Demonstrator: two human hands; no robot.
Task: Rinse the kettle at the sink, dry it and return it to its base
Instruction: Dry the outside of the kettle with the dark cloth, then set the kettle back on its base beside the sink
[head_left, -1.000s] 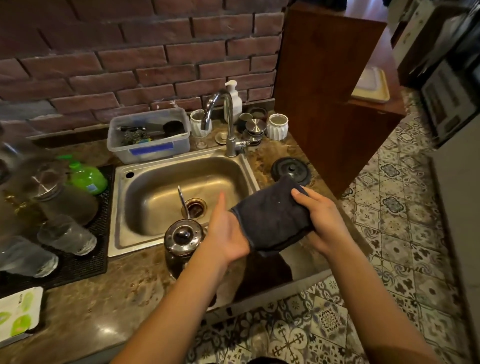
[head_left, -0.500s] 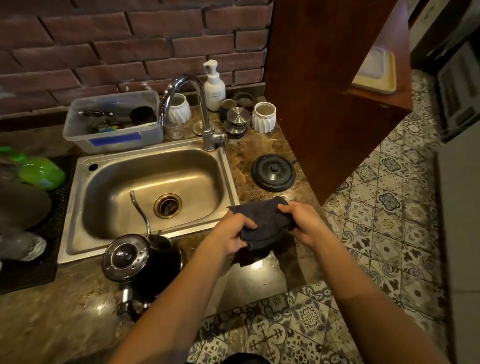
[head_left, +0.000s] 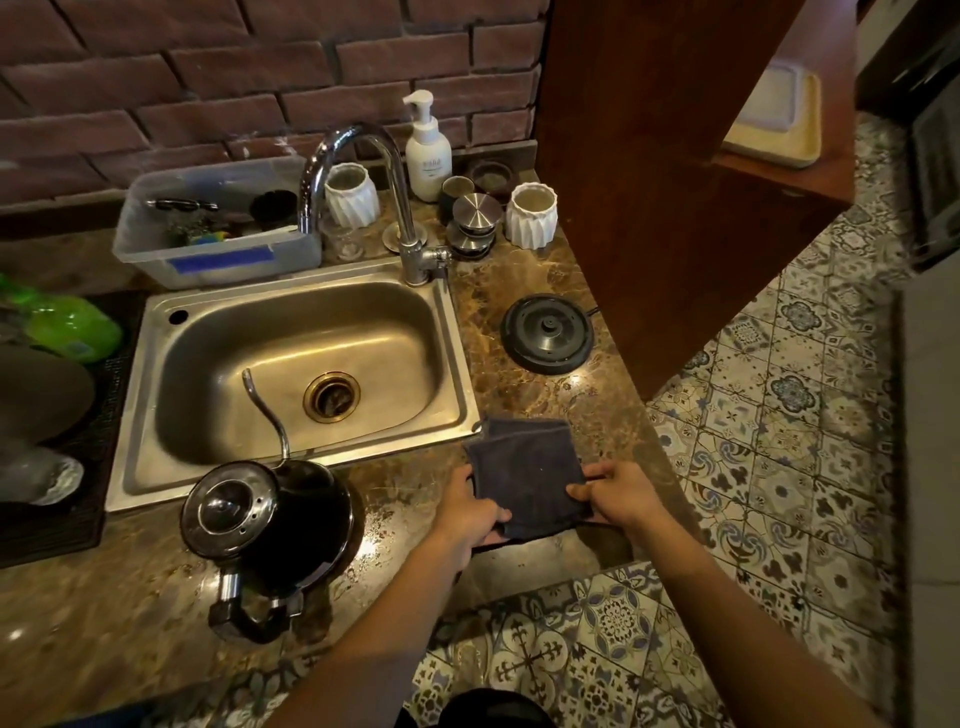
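A dark gooseneck kettle (head_left: 270, 525) with a shiny lid stands on the counter at the sink's front rim, its thin spout arching over the basin. Its round black base (head_left: 546, 332) sits on the counter to the right of the steel sink (head_left: 457, 358). A folded dark cloth (head_left: 527, 470) lies flat on the counter by the sink's front right corner. My left hand (head_left: 470, 512) pinches the cloth's near left edge and my right hand (head_left: 615, 493) pinches its near right edge. Neither hand touches the kettle.
The tap (head_left: 363, 176) curves over the sink's back. Behind it stand a soap pump bottle (head_left: 427, 150), two white ribbed cups (head_left: 531, 214) and a plastic tub (head_left: 218, 228). A black drying mat (head_left: 62, 499) with glasses and a green bottle (head_left: 72, 327) lies left. A wooden panel (head_left: 649, 182) rises on the right.
The cloth, held up in both hands a second ago, has come down and now lies flat and folded on the counter. My view has shifted left and lower, so the kettle shows fully.
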